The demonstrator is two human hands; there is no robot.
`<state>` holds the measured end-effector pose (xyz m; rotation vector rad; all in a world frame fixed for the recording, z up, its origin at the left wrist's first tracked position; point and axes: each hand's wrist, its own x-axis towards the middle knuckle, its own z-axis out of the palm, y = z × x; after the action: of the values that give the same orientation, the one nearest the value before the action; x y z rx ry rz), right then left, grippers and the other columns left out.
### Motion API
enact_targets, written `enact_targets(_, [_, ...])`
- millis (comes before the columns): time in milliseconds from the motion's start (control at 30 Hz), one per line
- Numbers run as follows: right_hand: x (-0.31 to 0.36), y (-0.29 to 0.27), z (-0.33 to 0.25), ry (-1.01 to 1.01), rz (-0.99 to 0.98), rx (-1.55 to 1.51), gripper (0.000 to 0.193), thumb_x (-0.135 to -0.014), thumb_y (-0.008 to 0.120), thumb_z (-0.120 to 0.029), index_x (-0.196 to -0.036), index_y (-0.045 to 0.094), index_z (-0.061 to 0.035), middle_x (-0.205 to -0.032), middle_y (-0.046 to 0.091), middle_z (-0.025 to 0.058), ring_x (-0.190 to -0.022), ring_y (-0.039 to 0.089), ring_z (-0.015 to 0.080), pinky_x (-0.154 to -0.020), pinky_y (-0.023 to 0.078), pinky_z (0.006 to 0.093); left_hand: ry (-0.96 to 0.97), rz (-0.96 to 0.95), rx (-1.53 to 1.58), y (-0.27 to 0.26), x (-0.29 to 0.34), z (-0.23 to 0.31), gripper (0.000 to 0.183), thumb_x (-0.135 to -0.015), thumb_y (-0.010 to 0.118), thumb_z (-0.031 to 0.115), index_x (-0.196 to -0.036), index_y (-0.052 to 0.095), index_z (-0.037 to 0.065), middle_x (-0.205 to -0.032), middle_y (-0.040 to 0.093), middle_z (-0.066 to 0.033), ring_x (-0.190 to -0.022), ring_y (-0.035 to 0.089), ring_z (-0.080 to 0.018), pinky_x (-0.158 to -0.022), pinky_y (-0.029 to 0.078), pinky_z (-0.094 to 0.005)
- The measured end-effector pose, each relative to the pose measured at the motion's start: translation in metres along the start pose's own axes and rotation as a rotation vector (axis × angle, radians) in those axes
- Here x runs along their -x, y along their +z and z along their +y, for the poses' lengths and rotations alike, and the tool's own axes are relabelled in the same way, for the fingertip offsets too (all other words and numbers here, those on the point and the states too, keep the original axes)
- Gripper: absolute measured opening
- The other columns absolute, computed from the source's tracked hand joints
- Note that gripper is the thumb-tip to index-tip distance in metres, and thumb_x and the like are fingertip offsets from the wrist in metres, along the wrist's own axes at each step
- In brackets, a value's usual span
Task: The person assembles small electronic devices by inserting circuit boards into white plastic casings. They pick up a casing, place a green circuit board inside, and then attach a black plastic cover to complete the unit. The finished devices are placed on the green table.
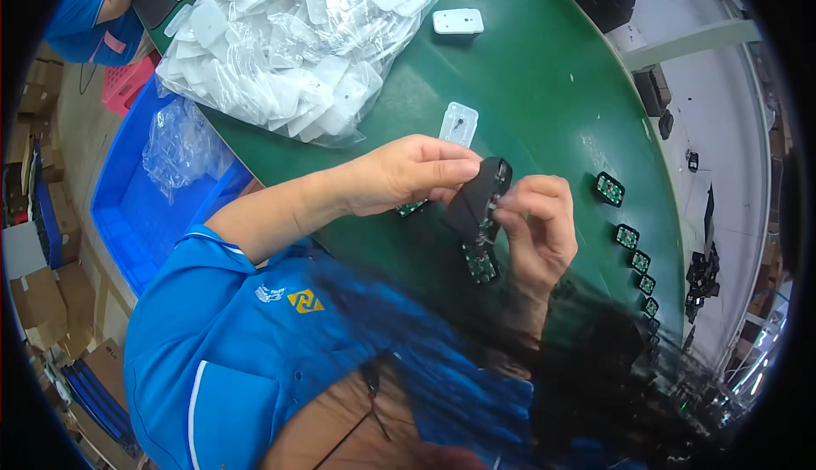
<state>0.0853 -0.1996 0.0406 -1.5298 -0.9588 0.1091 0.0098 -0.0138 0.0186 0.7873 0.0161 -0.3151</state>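
Editor: Who holds what here?
Photographer: A worker in a blue shirt (212,317) holds a black casing (473,202) over a green desk (544,87); the left hand (404,177) pinches its upper end, thumb on top.
Editor: And the right hand (544,228)?
Photographer: Its thumb and forefinger, bent close together, meet at the casing's right edge. Whether those fingers (529,200) grip a small part there, I cannot tell; the spot is blurred.
Editor: What lies close by?
Photographer: A circuit board (481,264) shows just past the casing's lower end, and a second board (412,208) peeks out below the left hand. A translucent cover (459,124) lies just beyond that hand, with a white case (457,21) farther off.
Editor: The rest of the frame?
Photographer: A clear bag (289,53) of white plastic parts fills the desk's far left. Small boards in black frames (609,189) line the right side. Beside the desk, at left, a blue bin (119,181) holds crumpled clear film (178,149).
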Motion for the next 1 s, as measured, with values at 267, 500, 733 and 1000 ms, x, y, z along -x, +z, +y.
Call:
enact_targets(267, [0.005,0.012,-0.018,0.002,0.009,0.127,0.024,-0.074,0.069,0.007,-0.096,0.066,-0.0012,-0.093,0.057,0.0109,-0.081,0.058,0.0177,-0.065,0.049,0.026,0.149,0.127,-0.31,0.006,0.013,0.003,0.034,-0.094,0.058,0.024,-0.119,0.057,0.0,-0.1,0.062,-0.0015,-0.093,0.054,-0.0065,-0.079,0.045,-0.0229])
enact_targets(500, [-0.004,-0.014,-0.012,0.038,-0.208,-0.052,0.024,-0.072,0.069,0.008,-0.094,0.068,-0.0025,-0.094,0.058,0.0095,-0.079,0.059,0.0166,-0.063,0.049,0.0265,-0.017,0.058,-0.096,-0.002,0.009,-0.005,0.034,-0.093,0.058,0.026,-0.117,0.059,0.002,-0.093,0.061,0.0018,-0.082,0.053,-0.0048,-0.072,0.043,-0.0208])
enact_targets(733, [0.006,0.033,-0.001,0.155,0.33,-0.069,0.011,-0.08,0.07,-0.002,-0.088,0.062,-0.0024,-0.091,0.057,0.0085,-0.084,0.055,0.0157,-0.072,0.045,0.025,0.683,0.137,-0.97,0.001,0.003,-0.003,0.04,-0.082,0.068,0.016,-0.117,0.055,-0.001,-0.097,0.057,-0.0092,-0.083,0.056,-0.0155,-0.074,0.046,-0.0274])
enact_targets(1000, [0.003,0.049,0.003,-0.057,0.373,0.225,0.014,-0.079,0.07,0.001,-0.09,0.062,0.0002,-0.085,0.06,0.0115,-0.072,0.056,0.0197,-0.063,0.046,0.0281,0.588,0.13,-0.693,-0.006,0.006,-0.007,0.036,-0.087,0.062,0.012,-0.12,0.055,-0.001,-0.105,0.055,-0.0084,-0.093,0.054,-0.0155,-0.083,0.045,-0.0293])
